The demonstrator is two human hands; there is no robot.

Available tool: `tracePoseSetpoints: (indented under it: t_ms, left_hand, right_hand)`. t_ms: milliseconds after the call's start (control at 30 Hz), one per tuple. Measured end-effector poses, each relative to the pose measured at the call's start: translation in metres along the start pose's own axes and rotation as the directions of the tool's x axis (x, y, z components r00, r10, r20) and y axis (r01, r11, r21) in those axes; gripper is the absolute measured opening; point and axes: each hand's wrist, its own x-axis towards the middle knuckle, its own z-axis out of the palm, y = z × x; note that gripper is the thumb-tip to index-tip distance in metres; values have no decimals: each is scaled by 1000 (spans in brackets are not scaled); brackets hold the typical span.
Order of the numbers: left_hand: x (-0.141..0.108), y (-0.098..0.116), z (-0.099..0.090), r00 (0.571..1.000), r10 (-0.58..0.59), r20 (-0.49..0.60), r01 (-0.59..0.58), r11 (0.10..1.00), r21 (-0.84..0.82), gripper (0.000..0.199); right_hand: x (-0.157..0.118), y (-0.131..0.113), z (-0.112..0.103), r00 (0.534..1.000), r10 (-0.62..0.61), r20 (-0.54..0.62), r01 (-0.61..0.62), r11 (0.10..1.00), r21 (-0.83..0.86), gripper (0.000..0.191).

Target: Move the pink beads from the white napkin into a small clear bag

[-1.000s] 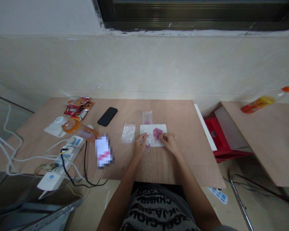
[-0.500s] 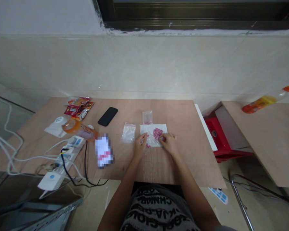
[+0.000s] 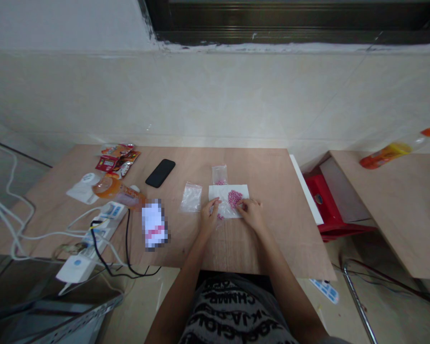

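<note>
We sit at a wooden table [image 3: 279,239]; our left hand [image 3: 209,215], fingers curled, rests at the near edge of a white paper [image 3: 220,192]; our right hand [image 3: 250,213], fingers drawn together, touches the paper just beside a heap of pink beads [image 3: 234,198]; we cannot tell whether either hand grips anything; a small bag [image 3: 219,173] with more beads lies just beyond the paper; a clear bag [image 3: 191,197] lies left of it.

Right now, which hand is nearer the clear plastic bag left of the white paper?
Left. The left hand sits at the white paper's left edge, just right of the clear plastic bag; the right hand is farther away, beyond the pink beads.
</note>
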Motion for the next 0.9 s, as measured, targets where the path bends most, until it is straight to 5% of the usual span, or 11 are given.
tracePoseSetpoints:
  t_ms: [567, 900]
  left_hand:
    - [1, -3, 0, 1000, 20, -13, -20, 1000, 13, 34]
    - [0, 0, 0, 1000, 13, -16, -13, 1000, 14, 34]
  right_hand:
    - [4, -3, -4, 980, -140, 139, 104, 965, 240, 25]
    - [5, 3, -3, 998, -31, 46, 25, 992, 125, 20]
